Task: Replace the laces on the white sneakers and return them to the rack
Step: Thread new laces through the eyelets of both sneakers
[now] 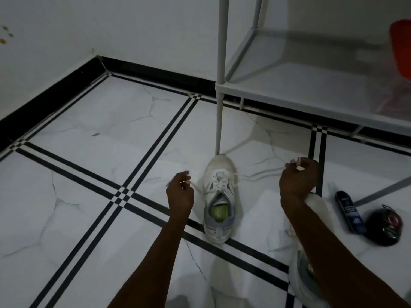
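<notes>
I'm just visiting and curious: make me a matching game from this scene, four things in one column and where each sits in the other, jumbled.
Things:
1. white sneaker
2. dark spray can
3. orange object
4. right hand

Places:
A. on the rack shelf
B. lying on the floor beside a round black item
C. on the floor between both hands
D. raised, pinching a lace end

Pairs: 1-C, 2-B, 3-A, 4-D

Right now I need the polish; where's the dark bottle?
In the head view, the dark bottle lies on the floor at right, between the right hand and a round black tin.
</notes>
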{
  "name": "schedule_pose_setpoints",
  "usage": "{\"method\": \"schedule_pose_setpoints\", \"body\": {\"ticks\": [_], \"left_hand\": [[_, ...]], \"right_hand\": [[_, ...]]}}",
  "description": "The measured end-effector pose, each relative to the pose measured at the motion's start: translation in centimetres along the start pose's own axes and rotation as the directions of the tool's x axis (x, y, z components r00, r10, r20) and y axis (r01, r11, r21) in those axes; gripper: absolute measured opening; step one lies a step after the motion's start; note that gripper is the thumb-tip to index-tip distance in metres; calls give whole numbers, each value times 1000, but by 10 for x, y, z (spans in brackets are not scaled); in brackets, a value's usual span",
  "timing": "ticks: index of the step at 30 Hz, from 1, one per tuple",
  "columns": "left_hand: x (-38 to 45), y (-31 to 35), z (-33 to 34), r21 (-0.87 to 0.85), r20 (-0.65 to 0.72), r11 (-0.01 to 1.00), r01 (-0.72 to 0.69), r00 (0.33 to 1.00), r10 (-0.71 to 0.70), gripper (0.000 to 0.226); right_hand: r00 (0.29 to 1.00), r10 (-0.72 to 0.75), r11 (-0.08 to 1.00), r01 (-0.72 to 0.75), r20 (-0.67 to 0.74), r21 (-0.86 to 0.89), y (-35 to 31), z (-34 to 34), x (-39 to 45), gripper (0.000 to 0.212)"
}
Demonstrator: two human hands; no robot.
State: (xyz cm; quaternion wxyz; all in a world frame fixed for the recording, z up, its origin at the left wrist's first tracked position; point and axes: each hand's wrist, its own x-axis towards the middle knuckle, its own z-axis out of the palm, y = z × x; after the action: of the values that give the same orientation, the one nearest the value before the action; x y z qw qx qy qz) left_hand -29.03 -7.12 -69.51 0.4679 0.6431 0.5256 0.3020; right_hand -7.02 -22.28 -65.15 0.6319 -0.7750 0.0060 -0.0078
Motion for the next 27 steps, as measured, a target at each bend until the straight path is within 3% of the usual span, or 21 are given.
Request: {"method": "schedule_pose_setpoints", "body": {"ticks": [2, 4, 6, 8, 9, 11, 23, 27], "left_hand": [[-7, -6, 4, 123, 109, 991, -47, 994, 34, 39], [-11, -12, 10, 151, 216, 983, -101, 974, 67, 30], [-15, -14, 15, 123, 278, 978, -169, 952, 130, 16], [-16, -12, 18, 111, 305, 968, -224, 935, 181, 12], [-14, -12, 18, 111, 313, 965, -238, 930, 193, 10], [-12, -12, 16, 132, 316, 960, -247, 929, 196, 4], [-17, -5, 19, 169, 342, 909, -382, 887, 309, 7], [-20, -12, 19, 183, 329, 913, -365, 898, 293, 6]], "right_hand": [[990, 51, 949, -7, 132, -315, 8, 0, -6, 49], [937, 122, 890, 41, 326, -453, 18, 9, -20, 69], [815, 81, 897, 191, 574, -398, 26, 22, -35, 63], [640, 38, 891, 326, 768, -316, 26, 31, -48, 48], [563, 8, 870, 403, 827, -283, 26, 35, -52, 37], [481, -1, 827, 494, 877, -270, 23, 37, -57, 19], [485, -52, 805, 537, 873, -251, 31, 23, -54, 17], [499, -42, 807, 528, 866, -265, 35, 20, -53, 18]]}}
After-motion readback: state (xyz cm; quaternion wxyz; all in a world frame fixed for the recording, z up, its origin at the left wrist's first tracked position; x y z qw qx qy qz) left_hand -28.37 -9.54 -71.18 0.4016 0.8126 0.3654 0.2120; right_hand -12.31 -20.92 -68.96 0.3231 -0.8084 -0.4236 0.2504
